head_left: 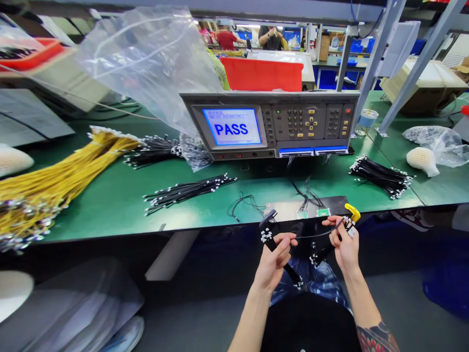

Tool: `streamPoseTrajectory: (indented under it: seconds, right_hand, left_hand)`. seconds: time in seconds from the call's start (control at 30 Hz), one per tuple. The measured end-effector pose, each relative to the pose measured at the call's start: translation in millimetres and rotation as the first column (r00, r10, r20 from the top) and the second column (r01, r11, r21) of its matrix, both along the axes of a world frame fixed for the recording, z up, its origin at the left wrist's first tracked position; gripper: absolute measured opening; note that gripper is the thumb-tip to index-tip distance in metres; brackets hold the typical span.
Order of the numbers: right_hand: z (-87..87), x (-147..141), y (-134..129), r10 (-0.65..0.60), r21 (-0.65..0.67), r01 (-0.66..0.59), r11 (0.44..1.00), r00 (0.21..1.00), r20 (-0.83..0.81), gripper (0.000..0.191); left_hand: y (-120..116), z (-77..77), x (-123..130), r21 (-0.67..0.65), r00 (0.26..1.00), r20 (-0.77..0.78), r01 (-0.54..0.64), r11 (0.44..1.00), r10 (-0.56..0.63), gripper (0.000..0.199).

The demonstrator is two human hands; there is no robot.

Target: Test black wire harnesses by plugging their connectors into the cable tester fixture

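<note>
Bench: a green-topped workbench [110,217] spans the view, its front edge just beyond both hands.

Tester: a benchtop cable tester [304,124] stands on the bench straight ahead of the hands, its blue screen [231,127] showing PASS above two blue connector strips [313,151].

Behind the tester: a red plastic crate [262,73] sits beyond it, and two co-workers [271,38] stand farther off, well away from the hands.

Far left of the hands: a large yellow wire bundle [62,171] lies on the bench.

Plastic bag: a clear plastic bag [146,63] hangs up and left of the hands, partly over the tester's left end.

Loose harnesses: a black wire bundle [188,193] lies ahead and left of the hands; another black wire bundle [381,177] lies ahead and right.

Just ahead of the hands: a metal plate [306,208] holds two small green circuit boards [322,212], with thin black wires running up toward the tester.

Held item: a black cable bundle [320,252] with white connector ends spans both hands, above the person's jeans [311,283].

Left hand [273,264]: closed, gripping the bundle.

Right hand [342,239]: closed, gripping the bundle and a thin black wire [315,235].

Near the right fingertips: a small yellow-handled tool [352,212], its contact with the hand impossible to tell.
</note>
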State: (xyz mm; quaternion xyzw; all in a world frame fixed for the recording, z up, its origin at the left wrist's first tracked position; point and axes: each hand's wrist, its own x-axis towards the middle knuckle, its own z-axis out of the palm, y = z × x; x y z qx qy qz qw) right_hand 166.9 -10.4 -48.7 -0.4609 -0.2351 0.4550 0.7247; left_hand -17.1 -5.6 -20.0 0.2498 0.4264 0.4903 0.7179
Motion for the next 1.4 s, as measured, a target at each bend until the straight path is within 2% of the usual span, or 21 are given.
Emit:
streamPoseTrajectory:
  seconds: [0.17, 0.27, 0.37, 0.5, 0.63, 0.73, 0.83, 0.93, 1.03, 1.2, 1.3, 1.4]
  right_hand:
    - [-0.5, 11, -15, 0.047, -0.040, -0.050, 0.998, 0.997, -0.061, 0.027]
    - [0.7, 24, -24, 0.133, -0.056, -0.138, 0.989, 0.988, -0.080, 0.025]
    - [2.5, 33, -29, 0.206, -0.071, -0.213, 0.975, 0.974, -0.088, 0.025]
    - [4.2, 35, -29, 0.188, -0.087, -0.199, 0.976, 0.974, -0.124, 0.025]
    - [4.0, 33, -25, 0.170, -0.089, -0.191, 0.978, 0.963, -0.208, 0.025]
    - [2.7, 32, -21, 0.195, -0.056, -0.222, 0.974, 0.933, -0.304, 0.022]
    - [2.6, 29, -17, 0.279, -0.013, -0.300, 0.954, 0.902, -0.330, 0.020]
    - [4.6, 24, -12, 0.350, -0.006, -0.363, 0.932, 0.904, -0.244, 0.024]
    - [7.1, 21, -7, 0.356, -0.061, -0.360, 0.931, 0.932, -0.066, 0.034]
    - [7.6, 17, 0, 0.287, -0.145, -0.260, 0.955, 0.933, 0.216, 0.041]
    - [6.4, 13, 3, 0.211, -0.130, -0.178, 0.975, 0.930, 0.302, 0.039]
    - [5.1, 10, 4, 0.185, -0.117, -0.153, 0.981, 0.919, 0.347, 0.034]
  left_hand:
    - [-3, -3.6, -1, 0.036, 0.994, -0.111, 0.030, 0.999, -0.026, 0.048]
    - [-2, -6.2, 2, 0.087, 0.983, -0.182, 0.009, 0.996, 0.007, 0.041]
    - [-2, -7.1, 3, 0.206, 0.961, -0.273, 0.018, 0.978, 0.040, 0.027]
    - [-2, -5.3, 2, 0.355, 0.936, -0.341, 0.041, 0.934, 0.088, 0.011]
    - [-4, -7.3, 2, 0.354, 0.963, -0.267, 0.058, 0.933, 0.041, 0.015]
    - [-4, -12.2, 5, 0.273, 0.993, -0.106, 0.074, 0.959, -0.047, 0.028]
    - [-4, -14.9, 12, 0.186, 0.993, 0.060, 0.085, 0.979, -0.098, 0.036]
    - [-5, -12.1, 18, 0.118, 0.979, 0.152, 0.117, 0.986, -0.135, 0.043]
    - [-5, -5.3, 21, 0.086, 0.975, 0.147, 0.155, 0.984, -0.166, 0.049]
    - [-3, 4.2, 24, 0.071, 0.979, 0.064, 0.191, 0.979, -0.196, 0.044]
    - [-2, 5.2, 28, 0.087, 0.981, 0.018, 0.191, 0.978, -0.194, 0.046]
    - [-2, 4.0, 32, 0.108, 0.978, -0.043, 0.206, 0.973, -0.202, 0.051]
